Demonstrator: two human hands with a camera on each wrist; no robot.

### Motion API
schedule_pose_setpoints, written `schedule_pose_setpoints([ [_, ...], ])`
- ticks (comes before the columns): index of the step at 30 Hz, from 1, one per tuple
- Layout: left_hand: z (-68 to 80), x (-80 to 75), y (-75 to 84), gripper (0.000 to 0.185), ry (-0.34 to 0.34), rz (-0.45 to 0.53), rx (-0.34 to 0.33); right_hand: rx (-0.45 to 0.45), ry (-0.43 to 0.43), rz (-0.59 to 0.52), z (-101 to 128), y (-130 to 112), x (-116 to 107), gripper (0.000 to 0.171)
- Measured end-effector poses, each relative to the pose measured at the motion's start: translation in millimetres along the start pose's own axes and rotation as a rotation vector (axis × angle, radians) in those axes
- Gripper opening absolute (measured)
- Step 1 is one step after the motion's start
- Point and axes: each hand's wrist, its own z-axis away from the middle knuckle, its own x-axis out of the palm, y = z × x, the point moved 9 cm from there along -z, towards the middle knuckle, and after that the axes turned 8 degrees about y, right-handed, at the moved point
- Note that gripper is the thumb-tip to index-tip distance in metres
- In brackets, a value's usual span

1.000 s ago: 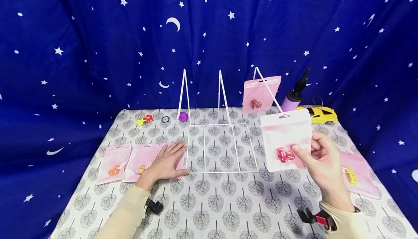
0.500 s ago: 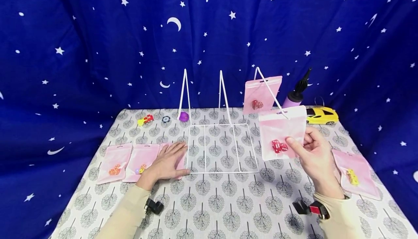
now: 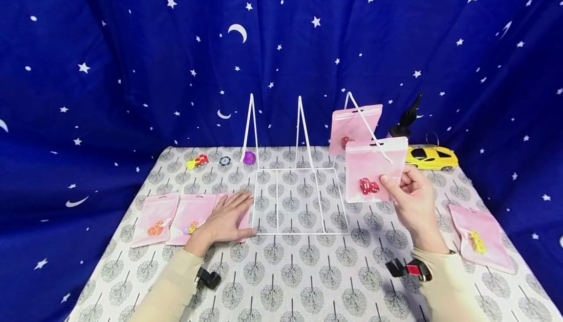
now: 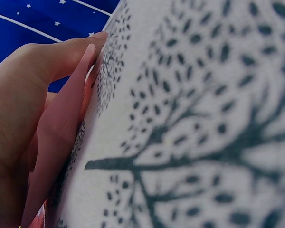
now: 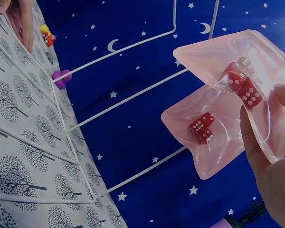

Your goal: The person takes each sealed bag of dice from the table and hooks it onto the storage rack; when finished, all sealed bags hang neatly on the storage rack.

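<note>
Starting at the lower left of the head view, I see two pink pouches of dice lying flat on the tablecloth (image 3: 281,283): one with orange dice (image 3: 153,220), one beside it with mixed colours (image 3: 191,218). My left hand (image 3: 222,221) lies flat, fingers straight, on a third pouch (image 3: 243,220), gripping nothing. At centre stands the white wire rack (image 3: 299,185); its left and middle prongs are bare. On the right prong (image 3: 367,126) one pouch of red dice (image 3: 354,121) already hangs. In front of it my right hand (image 3: 411,200) pinches a second red-dice pouch (image 3: 374,168) by its right side, held up with its top hole right at the prong's tip; I cannot tell whether it is threaded on. At the lower right one yellow-dice pouch (image 3: 477,236) lies on the cloth. So I judge one pouch hung, one going on, four waiting.
</note>
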Motion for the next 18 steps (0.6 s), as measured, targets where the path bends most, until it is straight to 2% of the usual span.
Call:
schedule_pose_setpoints([
  [18, -0.1, 2.1, -1.8, 0.100, -0.006, -0.002, -0.011, 0.032, 0.037, -0.112, -22, 20, 12, 0.017],
])
